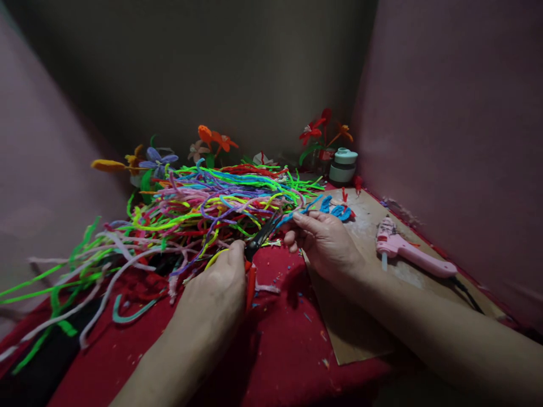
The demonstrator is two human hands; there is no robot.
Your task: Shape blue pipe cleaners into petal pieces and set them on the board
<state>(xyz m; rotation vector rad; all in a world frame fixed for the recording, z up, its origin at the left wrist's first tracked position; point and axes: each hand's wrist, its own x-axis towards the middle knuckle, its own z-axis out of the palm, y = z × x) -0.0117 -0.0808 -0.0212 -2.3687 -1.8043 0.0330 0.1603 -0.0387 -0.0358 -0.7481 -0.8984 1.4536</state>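
Note:
My left hand [224,280] is closed round the red handles of a pair of pliers or cutters [251,282]; which of the two, I cannot tell. The dark jaws point up and to the right, away from me. In a pinch, my right hand [324,240] holds a blue pipe cleaner [287,219], whose length lies right at the tool's jaws. Whether the jaws touch it is too small to tell. Just beyond my right fingers lie blue pipe cleaner loops [339,210] on a cardboard sheet [339,333].
A big heap of coloured pipe cleaners [203,198] covers the table's back left. On the cardboard rests a pink glue gun [407,254] with its cord. Pipe cleaner flowers [311,131] and a lidded jar [343,167] stand at the back. Scraps dot the red cloth [284,350].

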